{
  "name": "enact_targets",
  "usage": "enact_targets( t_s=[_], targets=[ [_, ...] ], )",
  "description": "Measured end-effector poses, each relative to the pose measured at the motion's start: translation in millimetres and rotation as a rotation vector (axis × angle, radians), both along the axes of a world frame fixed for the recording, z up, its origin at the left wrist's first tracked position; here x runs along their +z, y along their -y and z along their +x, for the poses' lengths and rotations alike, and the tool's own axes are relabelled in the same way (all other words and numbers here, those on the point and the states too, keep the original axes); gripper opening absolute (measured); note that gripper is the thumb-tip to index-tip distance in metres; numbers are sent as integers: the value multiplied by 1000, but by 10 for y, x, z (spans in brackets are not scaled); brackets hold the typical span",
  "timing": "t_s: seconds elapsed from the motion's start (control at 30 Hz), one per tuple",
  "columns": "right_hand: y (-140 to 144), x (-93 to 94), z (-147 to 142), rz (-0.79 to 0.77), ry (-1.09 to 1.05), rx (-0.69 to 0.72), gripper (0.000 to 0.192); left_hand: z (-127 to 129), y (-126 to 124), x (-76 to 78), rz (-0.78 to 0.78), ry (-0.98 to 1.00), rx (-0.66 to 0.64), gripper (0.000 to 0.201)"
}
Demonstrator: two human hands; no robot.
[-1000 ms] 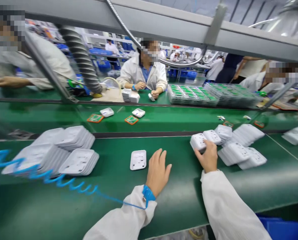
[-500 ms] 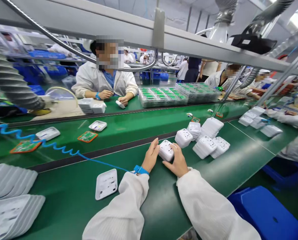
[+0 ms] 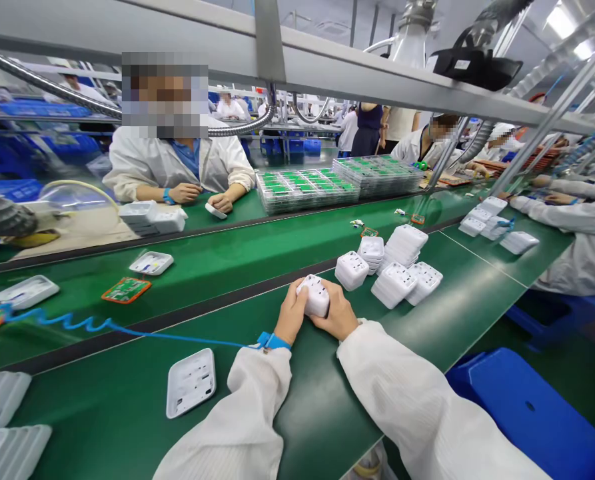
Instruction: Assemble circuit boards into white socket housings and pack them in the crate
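Observation:
A small stack of white plastic casings (image 3: 316,296) with small slots sits between my two hands. My left hand (image 3: 292,313) is closed on its left side, with a blue wrist strap (image 3: 273,341) at the wrist. From the right, my right hand (image 3: 340,313) wraps round the same stack. Whether the stack touches the bench beneath is hidden. Just beyond and to the right stand several similar stacks of casings (image 3: 396,283). A single larger white casing (image 3: 191,383) lies on the green bench to the left of my left sleeve.
Nested white casings (image 3: 12,450) fill the near left. On the green belt (image 3: 237,257) lie a circuit board with an orange edge (image 3: 126,290) and casings (image 3: 151,263). A coiled blue cord (image 3: 77,321) runs to my wrist. Opposite sits a co-worker (image 3: 177,167) beside trays of boards (image 3: 307,193).
My left fingers, straighter and looser before, have closed round the stack of casings. My right hand has tightened on it too. The view has shifted a little to the right.

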State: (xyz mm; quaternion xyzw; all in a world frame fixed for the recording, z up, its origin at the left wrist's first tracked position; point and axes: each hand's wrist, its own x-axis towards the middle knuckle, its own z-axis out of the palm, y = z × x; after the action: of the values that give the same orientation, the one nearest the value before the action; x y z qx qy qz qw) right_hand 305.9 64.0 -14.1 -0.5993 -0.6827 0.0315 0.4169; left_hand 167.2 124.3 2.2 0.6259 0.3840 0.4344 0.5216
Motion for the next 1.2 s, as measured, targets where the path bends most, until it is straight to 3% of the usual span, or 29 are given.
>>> enact_targets(
  t_s=[0.1, 0.23, 0.33, 0.47, 0.53, 0.63, 0.73, 0.83, 0.93, 1.0, 1.07, 1.13, 1.2],
  targets=[
    [72, 80, 33, -55, -81, -28, 89, -231, 140, 50, 120, -205, -72, 55],
    [89, 149, 62, -93, -143, -34, 88, -428, 364, 64, 697, -697, -109, 72],
    [55, 166, 46, -90, -175, -42, 86, -331, 356, -18, 922, -905, 19, 67],
    [61, 247, 19, -123, -263, -59, 87, -122, 181, -36, 1027, -907, 128, 64],
    [118, 318, 22, -226, -311, -36, 87, -95, 184, 78, 1097, -891, 39, 68],
    [270, 414, 31, -407, -369, 75, 89, -181, 383, 329, 1149, -887, -240, 78],
    [455, 474, 0, -513, -452, 296, 82, -383, 659, 508, 960, -863, -328, 81],
    [610, 540, -117, -653, -535, 528, 74, -654, 826, 582, 590, -731, -242, 71],
    [656, 631, -365, -724, -536, 647, 89, -976, 887, 658, 123, -500, -84, 67],
    [604, 676, -636, -688, -504, 674, 89, -1206, 911, 732, -161, -298, 12, 65],
    [505, 691, -999, -679, -502, 726, 73, -1430, 933, 806, -347, -109, 67, 56],
    [385, 685, -1419, -714, -567, 767, 56, -1638, 941, 855, -419, -1, 130, 45],
    [255, 675, -1831, -703, -656, 719, 48, -1829, 915, 862, -424, 68, 237, 43]
  ],
)
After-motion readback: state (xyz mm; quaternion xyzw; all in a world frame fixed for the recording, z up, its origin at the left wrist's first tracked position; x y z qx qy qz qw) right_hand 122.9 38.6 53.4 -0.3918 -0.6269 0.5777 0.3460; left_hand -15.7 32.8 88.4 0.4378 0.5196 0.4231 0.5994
